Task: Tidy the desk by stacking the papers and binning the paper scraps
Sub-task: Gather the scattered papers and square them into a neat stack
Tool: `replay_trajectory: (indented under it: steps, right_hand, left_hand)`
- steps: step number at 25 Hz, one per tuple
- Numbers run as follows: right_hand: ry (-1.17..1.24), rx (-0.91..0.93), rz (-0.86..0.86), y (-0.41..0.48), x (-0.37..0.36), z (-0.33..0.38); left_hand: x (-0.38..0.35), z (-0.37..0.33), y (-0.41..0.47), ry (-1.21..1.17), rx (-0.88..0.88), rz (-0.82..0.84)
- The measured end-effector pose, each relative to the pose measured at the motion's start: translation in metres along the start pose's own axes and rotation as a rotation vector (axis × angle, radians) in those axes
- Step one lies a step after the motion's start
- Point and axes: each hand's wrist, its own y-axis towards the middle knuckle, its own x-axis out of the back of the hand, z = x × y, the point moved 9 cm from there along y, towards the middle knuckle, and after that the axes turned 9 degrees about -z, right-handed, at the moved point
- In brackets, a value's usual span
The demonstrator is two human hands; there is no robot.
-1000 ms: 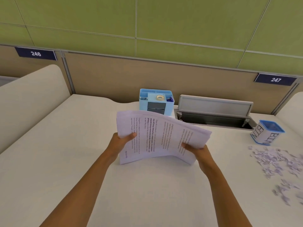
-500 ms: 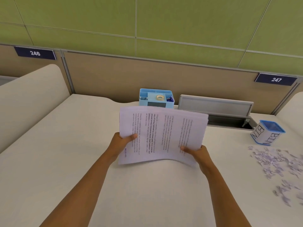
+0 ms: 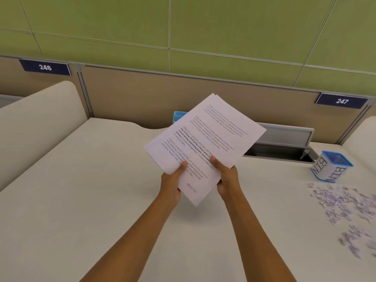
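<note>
Seen from the head camera: stack of papers [image 3: 205, 143], gripped in both hands and lifted clear of the cream desk [image 3: 81, 200], over its middle, in front of the brown partition. White sheets, turned cornerwise, one corner pointing up and away, the opposite corner down toward the body. Not quite squared: edges of lower sheets peeking out along the left side and at the top corner. Top sheet printed with several short blocks of grey text, one block in bold, plus a small stamp-like word near the low corner, too blurred for sure reading. At the lower left edge, left hand [image 3: 171, 184] clasping the sheets, thumb [image 3: 184, 164] laid flat on the printed face, remaining fingers tucked behind the paper and out of sight. At the lower right edge, right hand [image 3: 226, 180] clasping likewise, thumb [image 3: 214, 160] pressed on top, other fingers curled underneath, only partly visible. Behind the stack and partly covered by it, a blue desk organiser [image 3: 179, 116] and a grey cable hatch [image 3: 284, 137] with raised flap. Far right on the desk, well apart from the hands, a small white bin [image 3: 329, 168] with blue rim, lettered BIN. Just nearer, a scatter of pale paper scraps [image 3: 341, 202] lying loose on the surface. On the partition, dark plates numbered 246 [image 3: 45, 67] and 247 [image 3: 342, 101]. Green wall panels above.
</note>
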Motion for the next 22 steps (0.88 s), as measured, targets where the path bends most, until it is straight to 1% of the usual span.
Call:
replay_trajectory:
  steps: [3,5,7,9,10,11,13,16,17,19,22]
  right_hand:
    - [-0.129,-0.037,0.076,0.005,0.011,0.013]
    - [-0.247,-0.120,0.150,0.005,0.021,0.015]
    - [-0.388,-0.195,0.234,0.002,0.026,0.014]
    - [-0.526,-0.238,0.303,-0.003,0.023,0.009]
    - [-0.576,-0.246,0.311,-0.005,0.021,0.006]
    - [-0.609,-0.244,0.307,-0.007,0.019,0.005]
    - [-0.641,-0.175,0.263,-0.005,0.015,0.009]
    - [-0.578,0.044,0.158,-0.002,0.008,0.029]
    - [-0.548,0.100,0.145,-0.003,0.006,0.032]
    - [-0.558,0.166,0.144,-0.007,0.003,0.028]
    - [-0.581,0.178,0.116,-0.010,0.005,0.017]
  left_hand:
    - [0.014,-0.033,0.007,0.002,-0.020,0.105]
    - [0.024,-0.052,0.011,0.004,0.060,0.174]
    - [0.022,-0.058,0.010,0.126,0.150,0.248]
    - [0.011,-0.051,0.008,0.336,0.152,0.330]
    - [0.007,-0.046,0.007,0.425,0.133,0.325]
    - [0.006,-0.044,0.009,0.473,0.107,0.282]
    - [0.006,-0.049,0.014,0.479,0.006,0.219]
    - [-0.005,-0.069,0.012,0.474,-0.220,0.282]
    - [-0.006,-0.073,0.011,0.478,-0.263,0.278]
    - [-0.002,-0.072,0.012,0.509,-0.277,0.247]
    - [0.005,-0.063,0.017,0.603,-0.281,0.228]
